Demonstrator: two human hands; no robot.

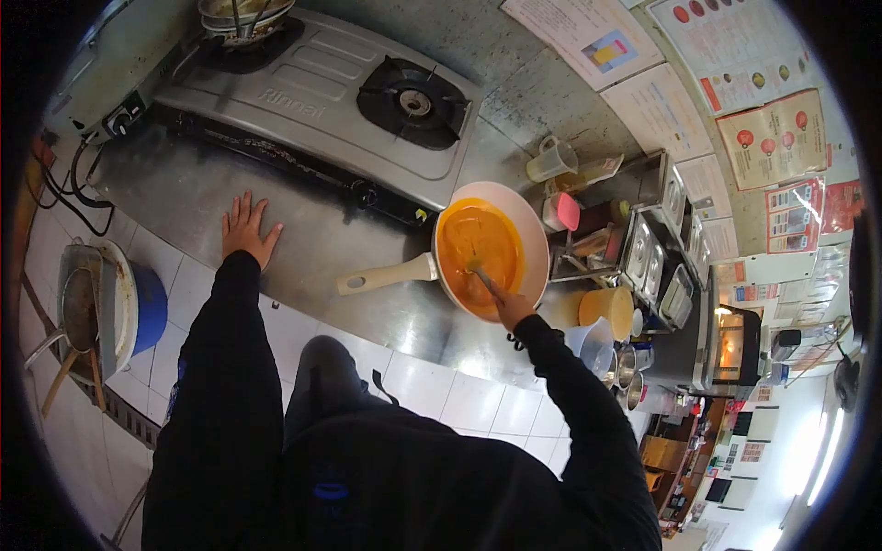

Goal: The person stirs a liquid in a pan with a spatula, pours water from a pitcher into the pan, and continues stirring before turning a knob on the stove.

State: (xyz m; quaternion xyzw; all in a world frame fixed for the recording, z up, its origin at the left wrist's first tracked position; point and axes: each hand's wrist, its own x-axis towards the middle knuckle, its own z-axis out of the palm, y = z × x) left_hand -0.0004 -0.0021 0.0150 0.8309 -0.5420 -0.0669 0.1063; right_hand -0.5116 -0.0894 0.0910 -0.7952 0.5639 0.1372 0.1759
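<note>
A pan (537,234) with a pale pink inside and a cream handle (390,274) rests on the metal counter (317,248), beside the front right corner of the stove. Orange sauce (473,234) covers much of its inside. My right hand (516,309), at the pan's near right rim, is closed round a utensil (487,280) whose lower end dips into the sauce. My left hand (248,228) lies flat on the counter with its fingers spread, left of the pan handle, and holds nothing.
Behind the counter's front part stands a two-burner stove (317,83), with stacked pans (243,18) on its left burner. Right of the pan are a clear jug (551,159), a pink-lidded container (562,212), a yellow tub (606,310) and lidded metal trays (643,253). A blue bucket (147,308) stands lower left.
</note>
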